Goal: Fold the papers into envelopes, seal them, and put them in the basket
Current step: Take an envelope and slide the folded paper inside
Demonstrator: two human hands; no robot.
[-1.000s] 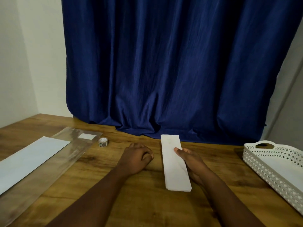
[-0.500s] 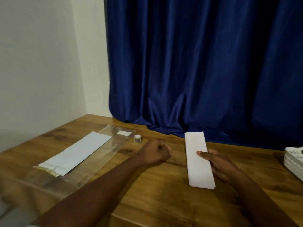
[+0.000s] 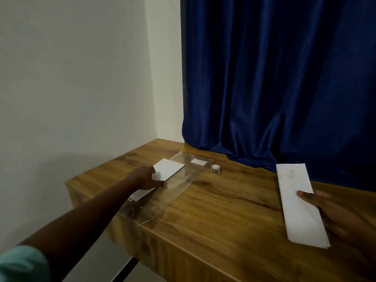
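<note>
- The left hand [image 3: 147, 178] is stretched out to the far left of the wooden table [image 3: 223, 210], lying on the white paper sheet [image 3: 167, 168] that sits on a clear plastic sleeve [image 3: 173, 192].
- Its fingers look fairly flat on the paper, thumb out toward the plastic. It looks like pressing more than pinching, but honestly I can't tell for sure whether it has got hold of the sheet.
- The right hand [image 3: 327, 208] is over on the right side, with its thumb on top of the folded paper [image 3: 299, 202] and the rest of the fingers going under or beside it, so it's holding that long white strip at its right edge.
- The folded paper lies lengthwise on the table, its far end just in front of the blue curtain [image 3: 274, 78].
- A small tape roll [image 3: 214, 169] sits just beside the far end of the plastic sleeve, and a little white label [image 3: 199, 161] lies on the sleeve near it.
- There's a bit of teal sleeve [image 3: 22, 263] at the bottom left corner, on the left arm.
</note>
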